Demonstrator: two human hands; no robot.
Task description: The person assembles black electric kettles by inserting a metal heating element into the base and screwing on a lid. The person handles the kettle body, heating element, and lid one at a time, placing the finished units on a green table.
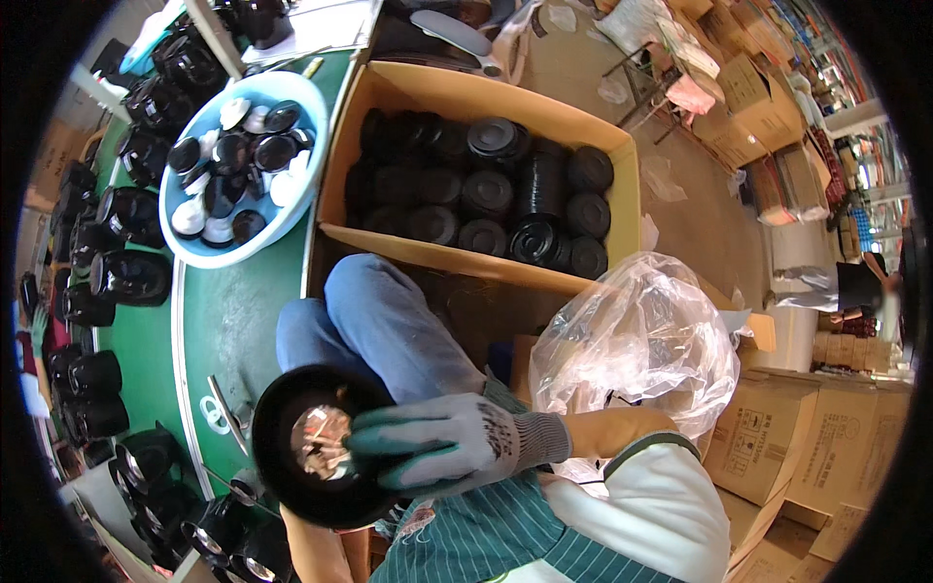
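We see the bowl (288,476) before our body, beside the worktop (243,301). Our right hand (442,447) lies over its right side, fingers pointing left; whether they grip, we cannot tell. Our left hand is hidden.

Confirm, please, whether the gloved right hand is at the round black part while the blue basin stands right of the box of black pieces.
Not quite: the head view shows the basin standing left of the box; the gloved right hand is at the round black part.
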